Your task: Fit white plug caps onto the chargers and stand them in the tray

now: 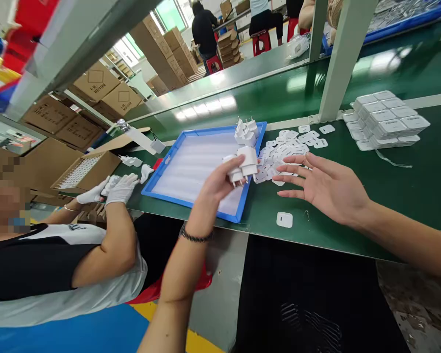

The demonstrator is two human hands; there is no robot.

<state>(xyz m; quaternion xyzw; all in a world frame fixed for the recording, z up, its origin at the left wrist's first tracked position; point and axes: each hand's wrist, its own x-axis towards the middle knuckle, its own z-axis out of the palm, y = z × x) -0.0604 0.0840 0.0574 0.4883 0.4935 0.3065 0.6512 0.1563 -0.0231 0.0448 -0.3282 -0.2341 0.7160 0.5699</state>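
White plugs [249, 161] hang above the green bench [385, 196] and the right edge of a blue-rimmed tray [235, 216], gripped by the left hand [221, 179]; the right hand [330, 190], fingers spread, hovers near piled white pieces [279, 158], a single slotted piece [284, 220] lying apart.

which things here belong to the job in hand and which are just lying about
Likely in the job:
- white plugs in the left hand
- blue-rimmed tray
- loose white pieces near the open right hand

Apparently just around:
- cardboard boxes
- plastic bag
- red stools
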